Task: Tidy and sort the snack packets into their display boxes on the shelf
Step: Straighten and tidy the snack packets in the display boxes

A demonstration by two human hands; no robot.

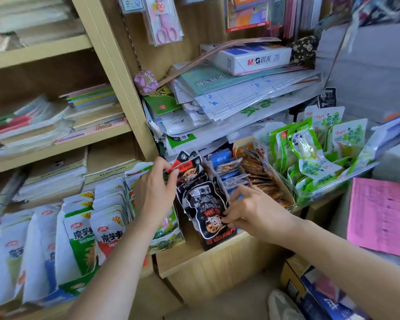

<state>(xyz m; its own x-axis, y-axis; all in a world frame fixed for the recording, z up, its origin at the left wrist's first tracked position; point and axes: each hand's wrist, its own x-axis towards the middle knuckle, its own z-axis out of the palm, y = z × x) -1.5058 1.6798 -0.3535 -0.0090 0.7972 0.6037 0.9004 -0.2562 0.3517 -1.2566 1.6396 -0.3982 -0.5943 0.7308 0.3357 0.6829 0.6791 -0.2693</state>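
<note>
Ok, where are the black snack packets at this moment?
In the head view, centre frame: the black packets stand in their box, gripped by the left hand and right hand, just left of the blue packets.

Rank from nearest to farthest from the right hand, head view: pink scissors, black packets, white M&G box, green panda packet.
1. black packets, pinched by the right hand.
2. green panda packet, up to its right.
3. white M&G box, on the pile above.
4. pink scissors, hanging top left.
</note>
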